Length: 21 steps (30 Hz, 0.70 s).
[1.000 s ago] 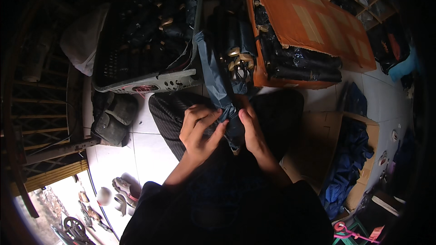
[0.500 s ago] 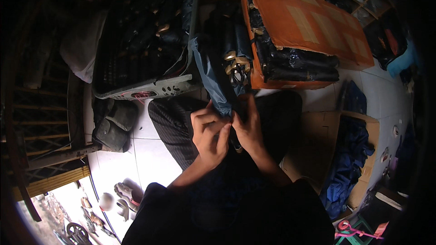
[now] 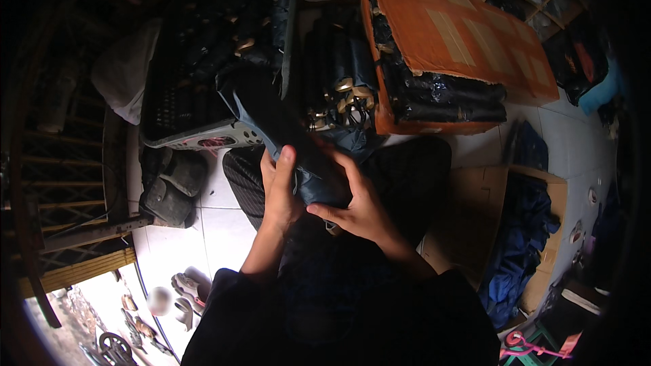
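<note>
A dark blue folded umbrella [image 3: 281, 118] slants across my lap, its far end up and to the left over the crate's edge and its near end between my palms. My left hand [image 3: 277, 190] is wrapped along its left side, thumb lying on top of the fabric. From the other side my right hand [image 3: 358, 203] grips the near end, thumb across the front and fingers around the back. A loose fold of blue-grey fabric stands out along the umbrella's left side. More blue cloth [image 3: 356, 144] lies just beyond my right hand.
A grey plastic crate [image 3: 203, 137] of dark umbrellas stands ahead-left. Several umbrellas with tan ends [image 3: 346, 85] lie beside it. An orange carton [image 3: 468, 34] of dark bundles is ahead-right. An open cardboard box [image 3: 468, 210] with blue fabric sits right; dark pouches [image 3: 173, 190] lie left.
The umbrella's far end has swung left and its near end has come closer to me. My hands have moved from pinching the fabric together to wrapping around both sides.
</note>
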Each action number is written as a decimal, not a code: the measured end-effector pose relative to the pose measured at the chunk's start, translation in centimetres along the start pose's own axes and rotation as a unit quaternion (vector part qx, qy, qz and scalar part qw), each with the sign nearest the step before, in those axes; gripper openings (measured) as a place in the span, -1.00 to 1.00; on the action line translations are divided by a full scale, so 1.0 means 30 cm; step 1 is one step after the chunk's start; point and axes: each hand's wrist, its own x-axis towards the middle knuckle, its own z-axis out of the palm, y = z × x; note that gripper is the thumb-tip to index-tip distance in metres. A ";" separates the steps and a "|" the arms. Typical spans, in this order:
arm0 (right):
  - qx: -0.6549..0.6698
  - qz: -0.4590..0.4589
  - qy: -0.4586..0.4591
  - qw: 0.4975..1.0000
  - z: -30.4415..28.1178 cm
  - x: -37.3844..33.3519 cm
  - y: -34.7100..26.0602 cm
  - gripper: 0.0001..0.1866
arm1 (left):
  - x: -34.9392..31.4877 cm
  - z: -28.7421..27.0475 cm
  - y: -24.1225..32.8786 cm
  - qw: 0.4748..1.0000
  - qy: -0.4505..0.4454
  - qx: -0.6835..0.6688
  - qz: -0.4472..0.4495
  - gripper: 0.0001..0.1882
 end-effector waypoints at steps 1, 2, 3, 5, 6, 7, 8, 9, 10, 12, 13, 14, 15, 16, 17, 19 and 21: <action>0.027 0.006 0.028 0.999 0.013 -0.007 -0.002 -0.24 | 0.004 -0.005 0.003 0.999 -0.008 0.021 0.023 -0.28; 0.013 0.038 0.016 0.999 0.015 -0.014 0.001 -0.27 | 0.007 0.003 0.007 0.999 0.014 -0.005 0.037 -0.30; -0.001 0.070 0.003 0.998 0.013 -0.020 0.005 -0.30 | 0.013 0.022 0.017 0.998 0.035 -0.031 0.052 -0.31; -0.039 0.045 0.013 0.998 0.018 -0.024 0.022 -0.36 | 0.013 0.038 0.033 0.997 0.046 -0.026 0.051 -0.34; -0.062 -0.012 0.035 0.997 0.026 -0.023 0.038 -0.38 | 0.010 0.041 0.039 0.999 0.035 0.005 0.035 -0.35; -0.084 -0.069 0.057 0.992 0.030 -0.023 0.046 -0.41 | 0.009 0.042 0.041 0.999 0.023 0.036 0.019 -0.37; -0.071 -0.050 0.057 0.995 0.031 -0.022 0.036 -0.42 | 0.009 0.035 0.038 0.999 0.018 0.032 -0.004 -0.36; -0.057 -0.030 0.057 0.996 0.032 -0.023 0.017 -0.44 | 0.006 0.034 0.033 1.000 0.008 0.025 0.007 -0.35; -0.044 -0.010 0.056 0.997 0.032 -0.025 0.003 -0.45 | 0.001 0.039 0.026 1.000 -0.002 0.019 0.018 -0.34; -0.045 0.029 0.057 0.997 0.031 -0.037 -0.003 -0.42 | -0.013 0.059 0.013 1.000 -0.010 0.003 0.022 -0.32; -0.046 0.049 0.057 0.996 0.029 -0.041 -0.004 -0.40 | -0.018 0.060 0.000 0.999 -0.016 -0.023 0.019 -0.32; -0.063 0.030 0.054 0.996 0.026 -0.038 -0.003 -0.38 | -0.021 0.055 -0.017 0.998 -0.022 -0.047 0.018 -0.32; -0.080 0.012 0.051 0.995 0.023 -0.032 -0.002 -0.37 | -0.022 0.049 -0.031 0.997 -0.027 -0.072 0.016 -0.32; -0.096 -0.007 0.047 0.994 0.018 -0.024 -0.001 -0.35 | -0.021 0.040 -0.038 0.997 -0.025 -0.073 0.015 -0.33; -0.066 0.022 0.026 0.997 0.005 -0.017 -0.001 -0.33 | -0.020 0.029 -0.043 0.997 -0.023 -0.075 0.013 -0.33; -0.025 0.051 -0.006 0.998 -0.016 0.003 -0.003 -0.30 | -0.016 0.013 -0.041 0.997 -0.021 -0.072 0.014 -0.33; -0.025 0.027 -0.012 0.999 -0.015 0.025 -0.001 -0.27 | 0.001 0.002 -0.031 0.998 -0.022 -0.062 0.017 -0.32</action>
